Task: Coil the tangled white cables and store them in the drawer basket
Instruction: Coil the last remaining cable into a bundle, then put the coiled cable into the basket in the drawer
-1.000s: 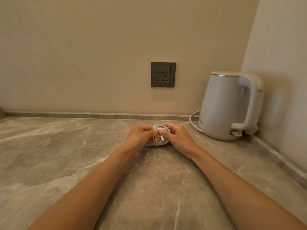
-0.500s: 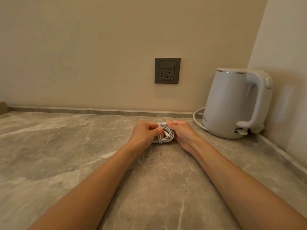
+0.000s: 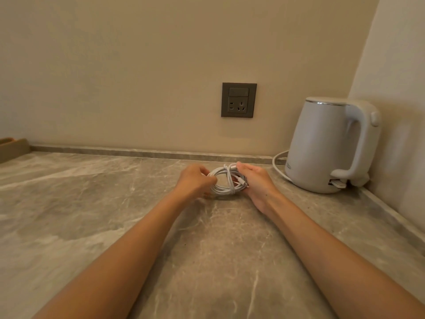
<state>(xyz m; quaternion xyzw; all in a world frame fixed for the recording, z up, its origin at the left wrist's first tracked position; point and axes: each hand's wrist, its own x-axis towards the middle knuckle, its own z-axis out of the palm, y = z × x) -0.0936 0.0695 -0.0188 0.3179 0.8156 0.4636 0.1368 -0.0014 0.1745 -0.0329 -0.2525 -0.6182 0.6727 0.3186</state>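
A coiled white cable (image 3: 226, 180) lies on the grey marble counter (image 3: 115, 215), wound into an oval loop with a wrap across its middle and a plug end showing on its right side. My left hand (image 3: 195, 180) holds the coil's left side with curled fingers. My right hand (image 3: 255, 180) cups the right side, thumb on top of the coil and fingers underneath. No drawer or basket is in view.
A white electric kettle (image 3: 328, 146) stands in the right corner, its cord (image 3: 277, 162) curving along the counter behind my right hand. A grey wall socket (image 3: 238, 100) sits above the coil. A brown wooden object (image 3: 12, 148) is at the far left edge.
My hands have spread a little apart, so more of the coil shows between them. The view has drifted slightly, shifting the kettle and socket to the right.
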